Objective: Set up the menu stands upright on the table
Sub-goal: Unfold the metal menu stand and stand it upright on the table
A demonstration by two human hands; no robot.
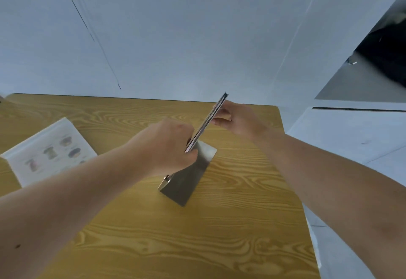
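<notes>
A clear menu stand (216, 112) stands upright near the middle of the wooden table (153, 234), seen almost edge-on, with its grey base (186, 182) flat on the wood. My left hand (167, 147) grips the near lower edge of its upright panel. My right hand (237, 117) pinches the far upper part of the same panel. A second menu stand (48, 151) with a white card showing food pictures lies flat on the table at the left.
The table's back edge meets a pale wall (197, 37). Its right edge drops to a light floor (351, 147). A dark shape (386, 55) sits at the upper right, beyond a grey surface.
</notes>
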